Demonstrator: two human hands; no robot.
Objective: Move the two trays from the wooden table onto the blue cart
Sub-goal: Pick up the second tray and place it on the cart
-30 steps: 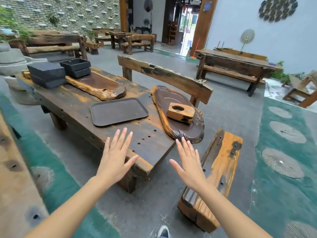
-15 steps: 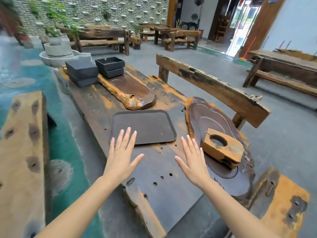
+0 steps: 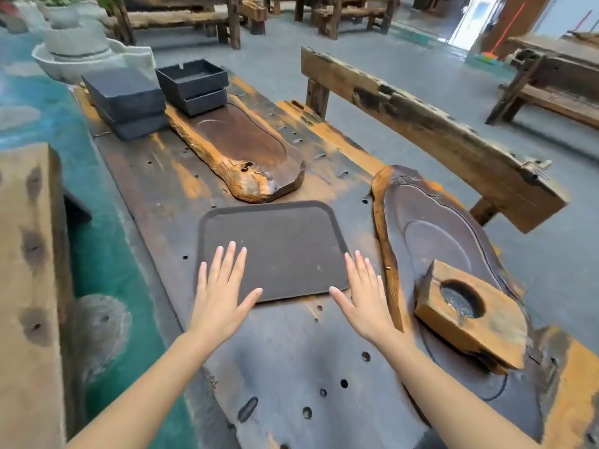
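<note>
The left hand [image 3: 223,286] hovered flat with fingers spread over the near-left corner of the dark tray [image 3: 278,247], and the right hand [image 3: 363,296] hung likewise splayed at its near-right corner, neither gripping anything yet. The tray lay flat on the wooden counter [image 3: 291,361], between a long wooden slab [image 3: 240,150] beyond it and a carved slab [image 3: 437,231] close on its right. A good lift would probably mean curling the fingers under both side rims together and raising it level, clear of the carved slab.
</note>
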